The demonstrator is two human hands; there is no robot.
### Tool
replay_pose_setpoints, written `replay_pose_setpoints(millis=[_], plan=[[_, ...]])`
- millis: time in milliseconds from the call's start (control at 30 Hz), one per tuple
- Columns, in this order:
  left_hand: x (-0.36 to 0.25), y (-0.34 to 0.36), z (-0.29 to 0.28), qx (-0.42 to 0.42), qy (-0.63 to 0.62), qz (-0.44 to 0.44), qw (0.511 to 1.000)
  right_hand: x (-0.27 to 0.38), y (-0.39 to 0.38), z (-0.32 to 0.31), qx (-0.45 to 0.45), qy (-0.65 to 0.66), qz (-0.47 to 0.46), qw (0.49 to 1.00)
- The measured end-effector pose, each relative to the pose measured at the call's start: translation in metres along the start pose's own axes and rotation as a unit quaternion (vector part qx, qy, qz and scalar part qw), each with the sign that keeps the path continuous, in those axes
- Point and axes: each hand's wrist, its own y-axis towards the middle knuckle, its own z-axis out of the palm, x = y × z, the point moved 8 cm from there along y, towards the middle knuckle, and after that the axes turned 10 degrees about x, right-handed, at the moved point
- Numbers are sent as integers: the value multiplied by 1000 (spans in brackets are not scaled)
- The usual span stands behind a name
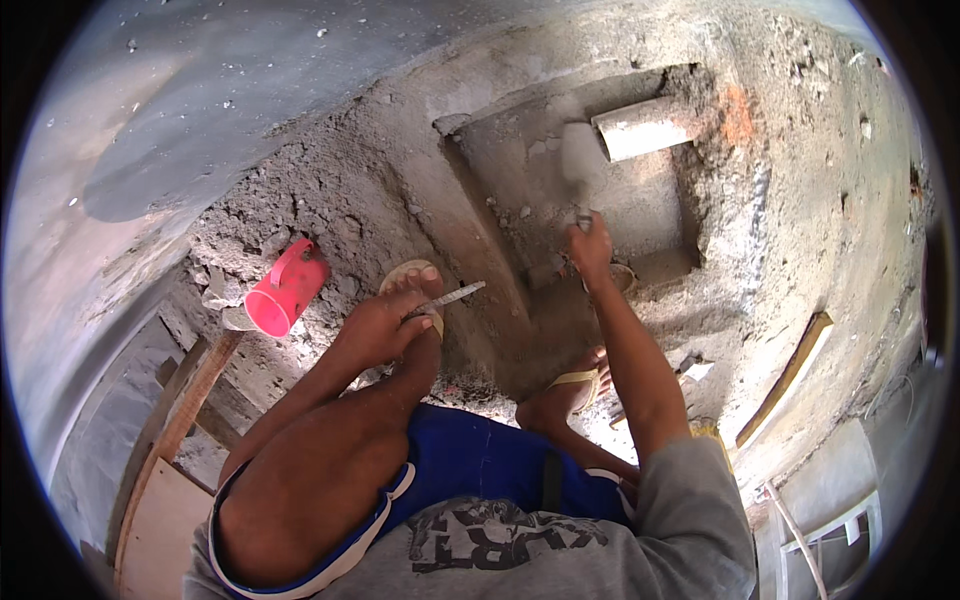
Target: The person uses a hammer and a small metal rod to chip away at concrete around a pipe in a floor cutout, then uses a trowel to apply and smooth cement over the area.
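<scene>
My right hand (590, 245) reaches into a square pit and is closed round the handle of a trowel. The trowel's blade (583, 155), grey and smeared with cement, lies against the pit's inner surface, beside the cut end of a pale pipe (645, 132). Resting near my left knee and foot, my left hand (388, 325) grips a thin grey, crusted strip (458, 297) that points to the right; its exact kind does not show. The pit's raised left rim (485, 235) runs between my two sandalled feet.
A pink plastic mug (287, 288) lies tipped on rubble to the left. Wooden boards (190, 400) stand at the lower left. On the right, a wooden plank (785, 380) lies on rough ground near a pale metal frame (830, 540). A grey wall (220, 90) rises at the far left.
</scene>
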Motion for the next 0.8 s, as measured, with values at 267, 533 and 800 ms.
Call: replay_pose_setpoints(millis=[267, 533, 800], plan=[[3, -5, 4, -1, -10, 40, 999, 74, 10, 24, 77, -142, -89, 983], [9, -7, 1, 10, -7, -12, 1000, 60, -21, -1, 21, -132, -63, 989], [7, -2, 6, 27, 4, 8, 1000, 104, 0, 14, -79, -112, -5, 991]])
